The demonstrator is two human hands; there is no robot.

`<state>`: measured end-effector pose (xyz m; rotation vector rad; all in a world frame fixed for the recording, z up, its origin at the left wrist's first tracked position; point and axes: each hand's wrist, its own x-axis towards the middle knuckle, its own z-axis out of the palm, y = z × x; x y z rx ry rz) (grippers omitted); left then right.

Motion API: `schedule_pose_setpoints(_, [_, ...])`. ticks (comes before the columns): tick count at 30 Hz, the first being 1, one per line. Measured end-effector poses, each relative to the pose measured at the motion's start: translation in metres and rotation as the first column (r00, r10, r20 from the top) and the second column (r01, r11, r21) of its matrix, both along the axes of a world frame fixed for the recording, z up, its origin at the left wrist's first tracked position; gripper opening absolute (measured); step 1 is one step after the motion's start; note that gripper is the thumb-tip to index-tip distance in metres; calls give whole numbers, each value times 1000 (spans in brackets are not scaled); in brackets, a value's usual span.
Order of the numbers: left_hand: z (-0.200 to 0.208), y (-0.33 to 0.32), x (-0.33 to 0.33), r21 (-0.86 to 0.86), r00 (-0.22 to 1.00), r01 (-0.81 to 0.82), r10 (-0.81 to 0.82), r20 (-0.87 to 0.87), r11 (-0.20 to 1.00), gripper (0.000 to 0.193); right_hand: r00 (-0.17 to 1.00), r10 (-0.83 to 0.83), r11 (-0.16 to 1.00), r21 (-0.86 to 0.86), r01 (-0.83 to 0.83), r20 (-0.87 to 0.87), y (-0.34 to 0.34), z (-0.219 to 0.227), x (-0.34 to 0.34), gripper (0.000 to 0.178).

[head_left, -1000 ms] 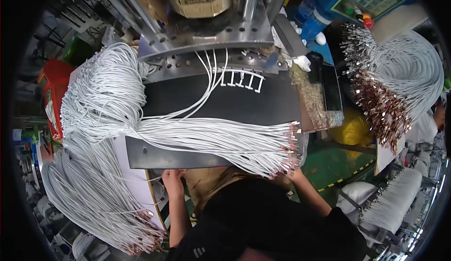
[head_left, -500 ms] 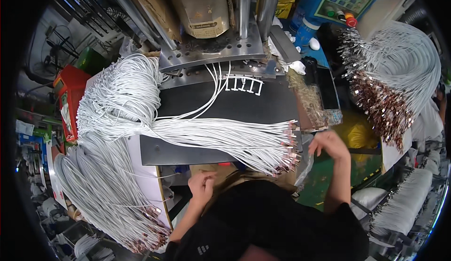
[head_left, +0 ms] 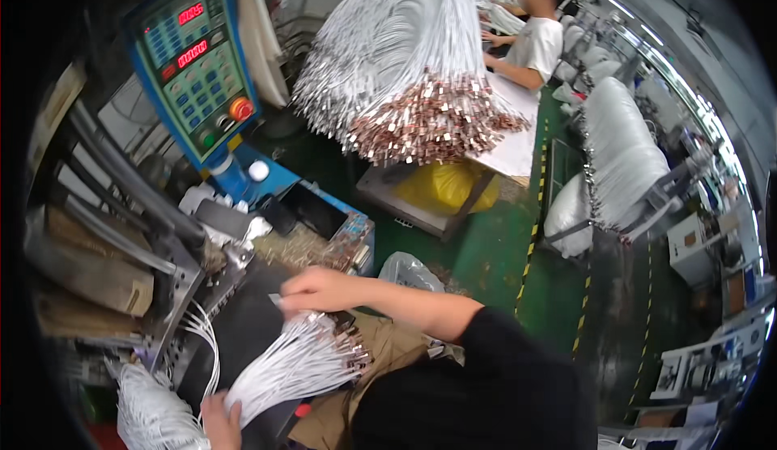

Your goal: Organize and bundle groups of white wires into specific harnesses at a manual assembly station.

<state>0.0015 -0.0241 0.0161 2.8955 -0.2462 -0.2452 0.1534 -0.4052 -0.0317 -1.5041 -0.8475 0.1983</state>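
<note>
A bundle of white cables [head_left: 279, 369] lies across the dark work surface [head_left: 247, 300], its copper-coloured terminal ends pointing right. My left hand [head_left: 220, 424] grips the bundle at its lower left part, though the picture's lower edge region hides some of the grip. Just above the cable ends, my right hand [head_left: 312, 292] is closed, with a small pale scrap at its fingertips that is too blurred to name. Several thin white cables [head_left: 206, 341] curve from the press plate [head_left: 174, 308] toward the left hand. More white cables [head_left: 150, 409] are heaped at lower left.
A control panel [head_left: 190, 61] with red digits and a red knob stands at upper left. Beyond it, a large cable pile [head_left: 405, 70] rests on a cart above a yellow bag [head_left: 449, 187]. Another person [head_left: 530, 41] works at the back. A clear plastic bag [head_left: 409, 270] lies near my right forearm.
The view has swung to the right. My right hand has moved from beside the table to above the cable ends and closed; my left hand has come onto the bundle.
</note>
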Motion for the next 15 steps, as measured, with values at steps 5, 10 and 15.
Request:
schedule_pose_setpoints(5, [-40, 74, 9, 42, 998, -31, 28, 64, 999, 66, 735, -273, 956, -91, 278, -620, -133, -140, -53, 38])
schedule_pose_setpoints(10, [-28, 73, 19, -237, 932, -335, 357, 56, 912, 36, 654, -748, 406, -703, 584, 112, -142, -210, -105, 26])
schedule_pose_setpoints(15, [10, -16, 36, -121, 983, -146, 131, -125, 982, 37, 594, -786, 602, -7, 798, 172, -50, -82, -61, 27])
